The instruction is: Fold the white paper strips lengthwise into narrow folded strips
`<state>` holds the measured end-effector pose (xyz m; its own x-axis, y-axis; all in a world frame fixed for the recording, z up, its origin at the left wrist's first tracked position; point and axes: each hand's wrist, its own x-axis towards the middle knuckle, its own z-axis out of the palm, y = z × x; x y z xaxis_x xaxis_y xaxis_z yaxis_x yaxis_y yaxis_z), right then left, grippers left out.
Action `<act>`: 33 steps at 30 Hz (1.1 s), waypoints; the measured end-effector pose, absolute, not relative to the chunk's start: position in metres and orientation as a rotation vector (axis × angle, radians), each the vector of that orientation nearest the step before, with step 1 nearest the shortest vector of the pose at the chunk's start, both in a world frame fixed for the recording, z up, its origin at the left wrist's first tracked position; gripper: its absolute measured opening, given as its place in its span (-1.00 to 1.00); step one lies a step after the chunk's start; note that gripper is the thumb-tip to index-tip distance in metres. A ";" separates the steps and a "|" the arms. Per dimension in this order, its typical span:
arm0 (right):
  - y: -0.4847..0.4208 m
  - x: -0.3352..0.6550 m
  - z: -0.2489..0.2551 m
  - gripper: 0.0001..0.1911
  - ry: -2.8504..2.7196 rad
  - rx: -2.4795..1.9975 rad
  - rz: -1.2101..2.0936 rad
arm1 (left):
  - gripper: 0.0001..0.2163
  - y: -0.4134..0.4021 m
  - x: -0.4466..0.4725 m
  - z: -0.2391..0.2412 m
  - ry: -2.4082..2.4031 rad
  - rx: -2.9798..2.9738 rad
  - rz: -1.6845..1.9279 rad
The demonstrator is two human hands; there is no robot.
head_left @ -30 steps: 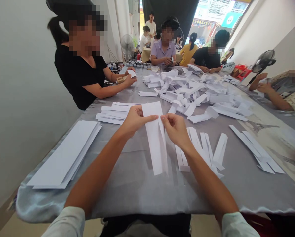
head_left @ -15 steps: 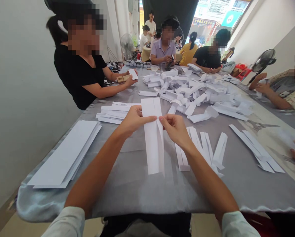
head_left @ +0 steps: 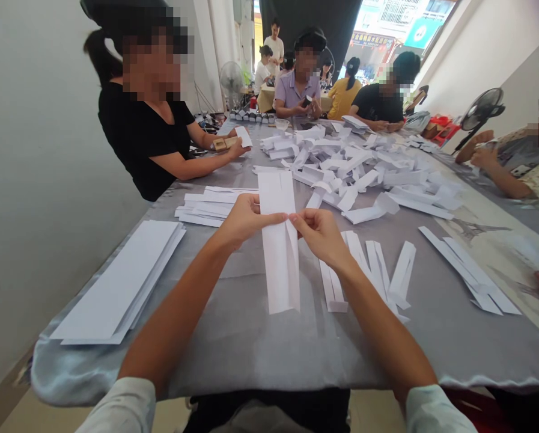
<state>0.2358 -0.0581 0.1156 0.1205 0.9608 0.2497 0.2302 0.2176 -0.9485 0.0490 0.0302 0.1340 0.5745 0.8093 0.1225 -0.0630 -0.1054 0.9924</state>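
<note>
Grey satin tablecloth [head_left: 251, 349] carries 1 flat stack of long white paper sheets [head_left: 116, 288] at left and 1 loose heap of folded white paper strips [head_left: 350, 162] ahead. Both forearms angle inward; left hand [head_left: 246, 221] and right hand [head_left: 323, 237], close together, pinch 1 long creased white paper strip [head_left: 278, 258] upright above the cloth, between them.

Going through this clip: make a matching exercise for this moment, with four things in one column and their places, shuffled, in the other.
Things:
1. left hand
2. right hand
3. stack of long white paper sheets
4. loose heap of folded paper strips

Places:
A. far middle of the grey-covered table
B. at the right edge of the folded white paper strip
C. on the table's left side, by the wall
D. at that strip's left edge

Pairs: 1-D; 2-B; 3-C; 4-A
</note>
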 end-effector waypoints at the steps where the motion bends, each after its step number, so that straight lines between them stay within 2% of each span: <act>1: -0.058 0.235 0.116 -0.48 -1.352 -1.249 0.792 | -0.66 0.030 0.050 0.133 0.654 1.519 0.817; 9: -0.056 0.237 0.114 -0.41 -1.378 -1.198 1.003 | -0.64 0.030 0.051 0.132 0.715 1.462 0.918; 16: -0.058 0.235 0.117 -0.44 -1.377 -1.271 0.742 | -0.67 0.027 0.049 0.137 0.643 1.542 0.787; 23: -0.057 0.235 0.116 -0.42 -1.376 -1.214 0.921 | -0.65 0.026 0.053 0.135 0.721 1.487 0.929; 29: -0.060 0.234 0.118 -0.45 -1.393 -1.298 0.706 | -0.73 0.025 0.053 0.137 0.664 1.539 0.784; 33: -0.059 0.232 0.117 -0.42 -1.360 -1.318 0.729 | -0.72 0.025 0.054 0.135 0.691 1.509 0.809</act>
